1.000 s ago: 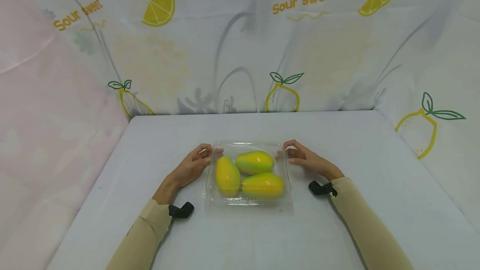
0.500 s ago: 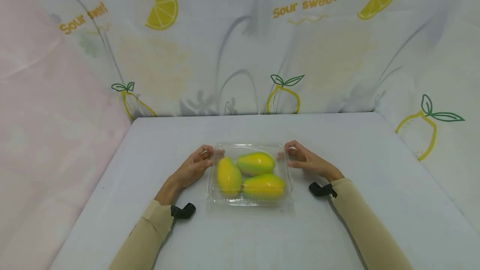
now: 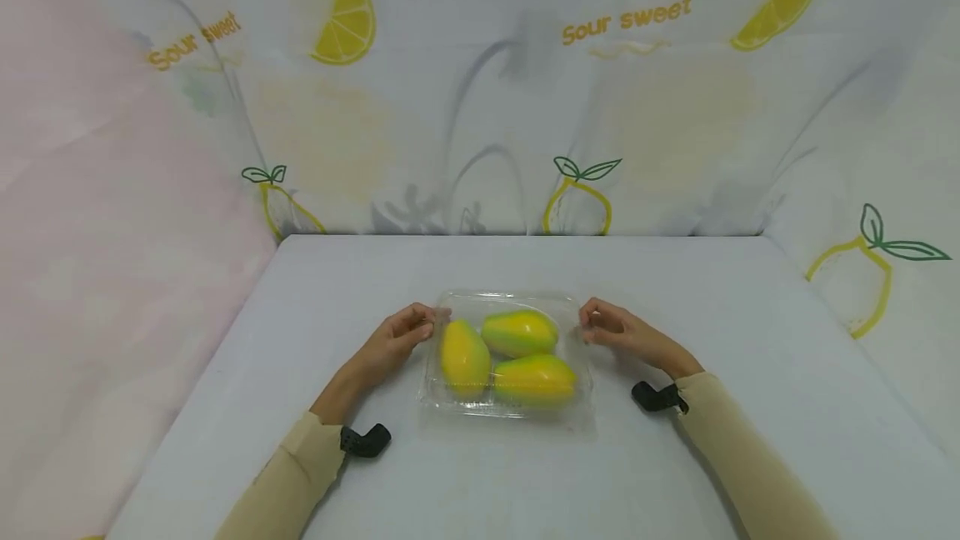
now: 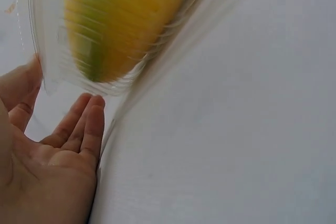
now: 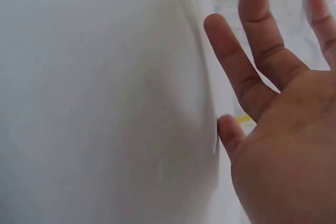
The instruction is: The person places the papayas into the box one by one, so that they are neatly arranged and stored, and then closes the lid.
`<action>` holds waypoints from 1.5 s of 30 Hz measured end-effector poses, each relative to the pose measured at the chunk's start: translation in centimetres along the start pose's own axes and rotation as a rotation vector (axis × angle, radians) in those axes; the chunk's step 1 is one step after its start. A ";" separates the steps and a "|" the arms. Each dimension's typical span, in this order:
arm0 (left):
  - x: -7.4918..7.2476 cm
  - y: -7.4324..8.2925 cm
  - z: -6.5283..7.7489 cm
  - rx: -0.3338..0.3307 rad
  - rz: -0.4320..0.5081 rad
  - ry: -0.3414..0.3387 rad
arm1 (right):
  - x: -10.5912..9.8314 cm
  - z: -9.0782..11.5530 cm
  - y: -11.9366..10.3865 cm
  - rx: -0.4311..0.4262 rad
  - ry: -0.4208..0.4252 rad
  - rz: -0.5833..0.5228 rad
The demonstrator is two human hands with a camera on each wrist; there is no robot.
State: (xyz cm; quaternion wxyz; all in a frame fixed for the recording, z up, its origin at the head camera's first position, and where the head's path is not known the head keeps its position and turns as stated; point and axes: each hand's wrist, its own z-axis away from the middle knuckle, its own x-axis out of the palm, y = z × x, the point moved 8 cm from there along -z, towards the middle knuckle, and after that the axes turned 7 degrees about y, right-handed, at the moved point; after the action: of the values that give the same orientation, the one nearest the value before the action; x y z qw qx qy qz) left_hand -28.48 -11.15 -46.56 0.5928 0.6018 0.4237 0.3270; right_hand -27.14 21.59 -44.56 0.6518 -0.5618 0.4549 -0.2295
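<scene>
A clear plastic clamshell box [image 3: 480,413] with its lid down sits on the white table, three glossy yellow-green mangoes inside: one at the left [image 3: 465,359], one at the back [image 3: 521,333] and one at the front [image 3: 535,381]. My left hand [image 3: 390,348] pinches the box's rim at its back left corner. In the left wrist view its thumb and forefinger are at the rim, with the other fingertips [image 4: 94,103] just below the box wall. At the back right corner my right hand [image 3: 630,336] pinches the rim between thumb and forefinger; its other fingers [image 5: 257,30] spread beneath.
The white table [image 3: 360,273] runs back to a hanging cloth [image 3: 420,107] printed with lemons, and cloth also hangs at both sides. A black camera mount is strapped to each wrist, left [image 3: 366,441] and right [image 3: 655,397], beside the beige sleeves.
The head view has shifted slightly. Thumb and fingers of both hands have drawn together at the box's rim, the right hand more clearly. The mangoes keep their places in the box.
</scene>
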 end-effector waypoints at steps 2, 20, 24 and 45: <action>0.1 -0.1 0.2 -0.001 -0.065 0.042 | 0.0 0.5 0.0 0.009 0.013 0.012; 1.5 1.7 1.3 0.166 -0.108 -0.097 | 1.4 2.6 -0.2 0.076 -0.014 0.216; 1.5 1.6 1.2 0.150 -0.109 -0.103 | 1.4 2.5 -0.3 0.061 -0.024 0.160; 0.9 2.0 1.3 0.098 -0.115 -0.129 | 2.4 2.6 -2.4 -0.193 -0.120 0.036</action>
State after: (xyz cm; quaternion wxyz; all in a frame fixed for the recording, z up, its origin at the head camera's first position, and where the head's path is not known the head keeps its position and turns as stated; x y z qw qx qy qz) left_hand -26.66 -10.81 -44.82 0.6064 0.6245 0.4342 0.2319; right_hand -23.31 20.36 -43.26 0.6248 -0.6262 0.4452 -0.1390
